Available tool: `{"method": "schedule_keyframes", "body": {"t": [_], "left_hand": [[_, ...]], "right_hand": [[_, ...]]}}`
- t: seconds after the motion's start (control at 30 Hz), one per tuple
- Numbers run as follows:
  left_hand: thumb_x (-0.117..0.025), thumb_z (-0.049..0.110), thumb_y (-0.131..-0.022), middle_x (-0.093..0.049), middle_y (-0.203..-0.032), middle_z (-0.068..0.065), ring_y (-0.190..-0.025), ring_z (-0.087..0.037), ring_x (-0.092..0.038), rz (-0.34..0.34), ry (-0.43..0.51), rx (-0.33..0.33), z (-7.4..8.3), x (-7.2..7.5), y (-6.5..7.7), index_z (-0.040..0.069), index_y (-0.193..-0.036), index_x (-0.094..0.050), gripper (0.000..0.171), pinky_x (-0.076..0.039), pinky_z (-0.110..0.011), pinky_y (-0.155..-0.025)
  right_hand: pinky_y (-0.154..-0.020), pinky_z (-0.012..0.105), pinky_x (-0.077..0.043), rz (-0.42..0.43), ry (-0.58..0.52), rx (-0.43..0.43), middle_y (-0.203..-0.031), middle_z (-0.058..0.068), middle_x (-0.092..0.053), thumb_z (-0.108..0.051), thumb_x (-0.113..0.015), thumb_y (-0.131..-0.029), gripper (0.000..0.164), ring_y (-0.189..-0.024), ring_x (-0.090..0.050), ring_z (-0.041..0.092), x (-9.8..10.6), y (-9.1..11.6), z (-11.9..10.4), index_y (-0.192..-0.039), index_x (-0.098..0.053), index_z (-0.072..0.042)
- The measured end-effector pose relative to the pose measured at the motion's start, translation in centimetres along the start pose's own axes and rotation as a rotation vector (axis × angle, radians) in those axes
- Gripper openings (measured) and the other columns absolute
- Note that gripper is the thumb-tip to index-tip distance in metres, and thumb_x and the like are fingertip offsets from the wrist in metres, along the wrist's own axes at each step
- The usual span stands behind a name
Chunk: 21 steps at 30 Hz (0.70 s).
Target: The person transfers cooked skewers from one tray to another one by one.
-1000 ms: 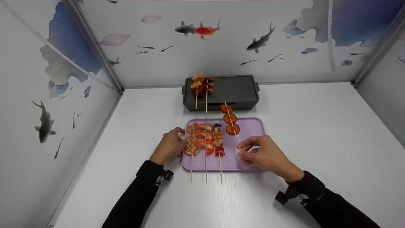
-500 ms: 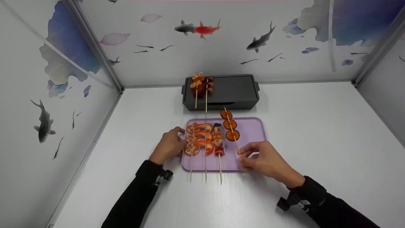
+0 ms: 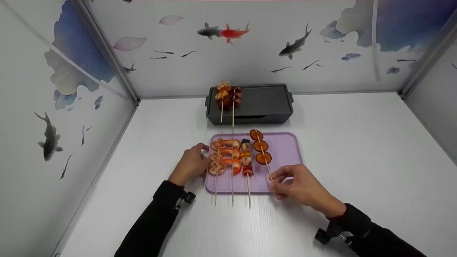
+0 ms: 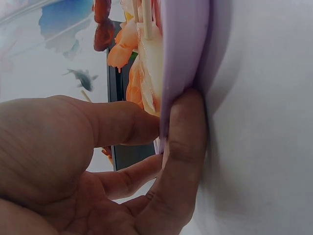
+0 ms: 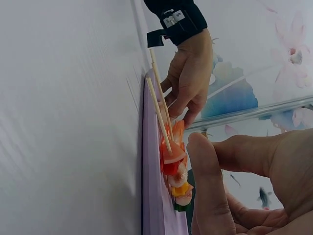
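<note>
My left hand [image 3: 190, 163] grips the left rim of a lilac tray [image 3: 285, 148]; in the left wrist view the thumb lies over the rim [image 4: 183, 44] and a finger goes beneath it. Between thumb and fingers my right hand [image 3: 303, 187] pinches the stick of a skewer with three round orange-brown slices [image 3: 263, 158], held tilted over the tray's right half. Left of it on the tray lie a lotus root skewer [image 3: 217, 167], a shrimp skewer [image 3: 235, 166] and a mixed skewer [image 3: 246, 160], sticks jutting past the front rim. The right wrist view does not show the held skewer.
Behind the tray stands a dark grey tabletop grill [image 3: 266, 101], with browned skewers [image 3: 228, 98] on its left end, sticks toward me. White walls [image 3: 171, 75] printed with fish enclose the white table [image 3: 350, 142] at the back and sides.
My right hand has drawn the skewer of round slices toward me, from near the grill's front to over the tray. The left hand has stayed at the tray's rim.
</note>
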<state>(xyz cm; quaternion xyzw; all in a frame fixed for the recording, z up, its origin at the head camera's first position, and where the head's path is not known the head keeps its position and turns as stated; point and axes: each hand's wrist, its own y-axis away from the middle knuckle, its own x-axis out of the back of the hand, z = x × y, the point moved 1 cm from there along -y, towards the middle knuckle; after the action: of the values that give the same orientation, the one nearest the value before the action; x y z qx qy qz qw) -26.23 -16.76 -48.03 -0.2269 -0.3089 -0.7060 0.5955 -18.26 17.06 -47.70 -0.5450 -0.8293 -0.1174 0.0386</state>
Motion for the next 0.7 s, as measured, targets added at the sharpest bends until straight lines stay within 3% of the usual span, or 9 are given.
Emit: {"method": "schedule_keyframes", "body": {"t": [0.7], "left_hand": [[-0.062, 0.015, -0.096, -0.068, -0.084, -0.006, -0.065, -0.020, -0.067, 0.006, 0.012, 0.000, -0.11, 0.02, 0.02, 0.006, -0.137, -0.056, 0.042, -0.053, -0.031, -0.053]], "right_hand": [[-0.068, 0.043, -0.061, -0.044, -0.042, -0.042, -0.093, 0.020, -0.067, -0.007, -0.079, -0.087, 0.033, -0.078, -0.072, 0.029, -0.80, 0.41, 0.40, -0.111, -0.065, 0.010]]}}
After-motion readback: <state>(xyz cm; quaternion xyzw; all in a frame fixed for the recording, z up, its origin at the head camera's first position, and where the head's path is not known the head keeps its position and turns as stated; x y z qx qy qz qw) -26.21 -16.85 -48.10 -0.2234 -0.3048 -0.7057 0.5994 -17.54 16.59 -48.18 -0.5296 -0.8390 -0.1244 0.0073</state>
